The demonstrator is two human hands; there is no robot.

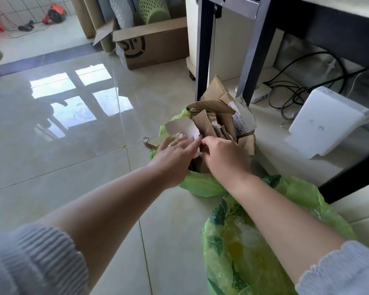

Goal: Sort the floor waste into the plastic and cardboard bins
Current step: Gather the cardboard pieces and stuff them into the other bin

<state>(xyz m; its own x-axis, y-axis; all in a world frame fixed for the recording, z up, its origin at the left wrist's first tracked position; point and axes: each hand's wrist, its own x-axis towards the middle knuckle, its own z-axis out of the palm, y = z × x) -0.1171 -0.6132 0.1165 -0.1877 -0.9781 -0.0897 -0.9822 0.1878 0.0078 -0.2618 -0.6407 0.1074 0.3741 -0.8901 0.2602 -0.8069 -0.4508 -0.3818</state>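
A person in grey knitted sleeves reaches with both hands into a green plastic bag (200, 185) stuffed with torn cardboard scraps (217, 116), which stands on the tiled floor (83, 145) beside a dark worktop leg (202, 50). A second green bag (243, 241), holding what looks like plastic waste, lies nearer the camera under the right forearm. The step in hand appears to be packing cardboard into its bag. Doing it well likely means pressing the pieces down flat and slipping new ones in edgewise between those already upright, while keeping the thin bag rim from folding in under the load or tearing on a sharp corner. The left hand (175, 154) is spread nearly flat, fingers extended and together, resting on a pale curved card piece (181, 126) at the bag's left side; it seems to press rather than grasp. The right hand (224, 156) is curled, knuckles up, its fingertips tucked among the brown scraps at the bag's middle; whether they pinch a piece cannot be told, since the back of the hand hides them. The two hands nearly touch at the fingertips.
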